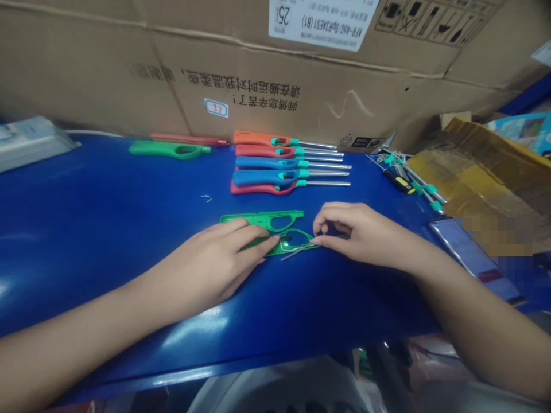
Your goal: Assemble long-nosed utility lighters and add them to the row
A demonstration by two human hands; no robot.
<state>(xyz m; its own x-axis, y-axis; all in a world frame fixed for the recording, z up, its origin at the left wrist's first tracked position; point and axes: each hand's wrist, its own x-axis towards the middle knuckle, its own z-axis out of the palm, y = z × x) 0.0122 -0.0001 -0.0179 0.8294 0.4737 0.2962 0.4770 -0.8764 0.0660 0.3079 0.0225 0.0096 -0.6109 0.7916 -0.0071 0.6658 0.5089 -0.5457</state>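
Note:
Two green plastic lighter shell halves lie on the blue table [107,229]. One green shell half [262,218] sits flat just beyond my fingers. My left hand [215,264] lies flat with its fingers pressing the nearer green shell half [293,244]. My right hand [353,232] pinches a thin metal tube [297,250] at the right end of that shell, with its fingers closed together.
A row of assembled orange, red and blue lighters [275,163] lies behind. A green lighter body [170,149] and a red one [189,139] lie at the back left. Metal tubes and a screwdriver [400,182] lie at right, beside a phone [473,258]. Cardboard boxes [258,69] wall the back.

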